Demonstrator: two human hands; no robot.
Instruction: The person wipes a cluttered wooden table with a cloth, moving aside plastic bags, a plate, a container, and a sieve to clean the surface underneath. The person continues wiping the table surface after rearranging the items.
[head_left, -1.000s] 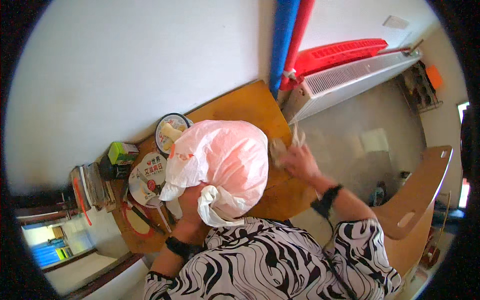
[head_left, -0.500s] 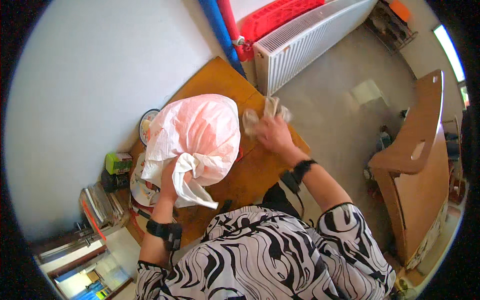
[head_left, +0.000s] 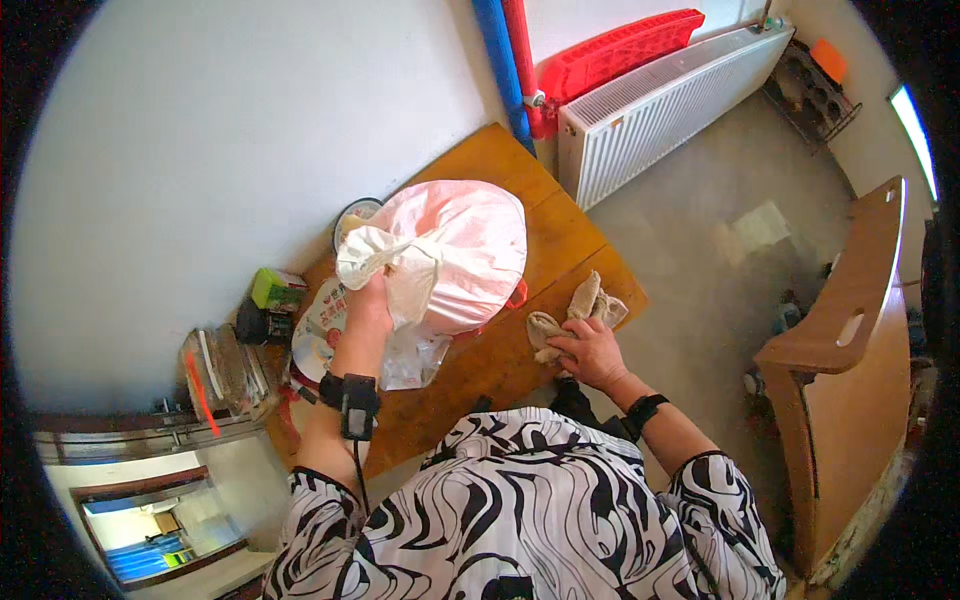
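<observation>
A full, pale pink-white plastic bag [head_left: 465,245] rests on the wooden table [head_left: 520,350], and my left hand [head_left: 370,305] grips its gathered top. Part of those fingers is hidden by the bag's folds. Near the table's right edge, my right hand [head_left: 592,352] presses a crumpled beige cloth [head_left: 590,295] against the wood, fingers closed over it. Below the bag lies a clear plastic bag [head_left: 415,362]. A white printed hand fan or flat round card [head_left: 318,330] sits left of my left wrist. Something red shows at the bag's right side.
A round dark-rimmed dish [head_left: 352,212] stands behind the bag by the wall. At the left are a green box [head_left: 277,288] and upright books [head_left: 225,370]. A white radiator [head_left: 670,110] stands beyond the table, and a brown wooden board [head_left: 830,350] rises at the right.
My right hand and the cloth have come nearer along the table's right side. My left hand has lifted the bag's top and tipped it away. The head view has shifted.
</observation>
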